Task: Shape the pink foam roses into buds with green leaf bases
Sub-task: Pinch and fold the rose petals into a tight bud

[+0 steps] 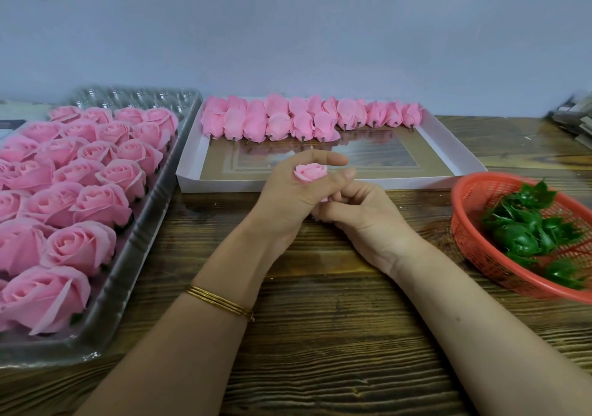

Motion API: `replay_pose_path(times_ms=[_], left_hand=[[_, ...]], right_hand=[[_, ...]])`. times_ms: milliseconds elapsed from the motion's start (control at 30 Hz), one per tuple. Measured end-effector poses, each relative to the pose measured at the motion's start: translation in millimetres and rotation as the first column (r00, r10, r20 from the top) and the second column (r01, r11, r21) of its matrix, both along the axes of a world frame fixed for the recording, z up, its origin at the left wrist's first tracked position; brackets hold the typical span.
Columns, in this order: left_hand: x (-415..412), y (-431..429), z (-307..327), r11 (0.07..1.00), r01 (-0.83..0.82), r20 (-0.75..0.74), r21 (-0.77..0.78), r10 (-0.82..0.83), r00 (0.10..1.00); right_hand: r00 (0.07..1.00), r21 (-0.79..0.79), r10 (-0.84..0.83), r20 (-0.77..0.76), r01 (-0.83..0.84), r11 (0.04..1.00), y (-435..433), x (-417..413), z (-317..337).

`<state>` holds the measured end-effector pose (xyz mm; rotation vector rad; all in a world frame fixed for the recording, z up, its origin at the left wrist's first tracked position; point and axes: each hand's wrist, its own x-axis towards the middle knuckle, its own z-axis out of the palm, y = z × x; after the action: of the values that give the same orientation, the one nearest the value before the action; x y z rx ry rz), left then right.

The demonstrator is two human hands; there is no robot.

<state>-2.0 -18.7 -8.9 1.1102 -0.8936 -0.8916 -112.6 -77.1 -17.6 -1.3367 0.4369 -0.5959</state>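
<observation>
Left hand curls around a pink foam rose, bloom up. Right hand pinches its underside, above the wooden tabletop.

One wide-angle head view looks forward and down over the table, facing the wall, close above the left hand and right hand

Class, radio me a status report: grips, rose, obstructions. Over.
Left grip holds rose, thumb and forefinger. Right grip pinches its base. Nothing between grips and leaf basket.
</observation>
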Motion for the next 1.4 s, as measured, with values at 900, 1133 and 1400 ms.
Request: replay_pose_path(times_ms=[900,1133,1400], left_hand=[[-1,-2,0,0.996,-0.092,-0.033,-0.022,0.091,0.995],[-4,-3,-2,0.985,-0.166,-0.028,-0.047,0.165,0.986],[2,1,0,0.999,-0.029,0.010,-0.030,0.029,1.000]], right_hand=[[0.999,0.016,-0.037,-0.002,0.037,0.999,1,2,-3],[0.990,-0.104,-0.140,-0.007,0.138,0.985,5,6,-4],[0.994,-0.060,-0.107,0.007,0.107,0.992,5,4,-2]])
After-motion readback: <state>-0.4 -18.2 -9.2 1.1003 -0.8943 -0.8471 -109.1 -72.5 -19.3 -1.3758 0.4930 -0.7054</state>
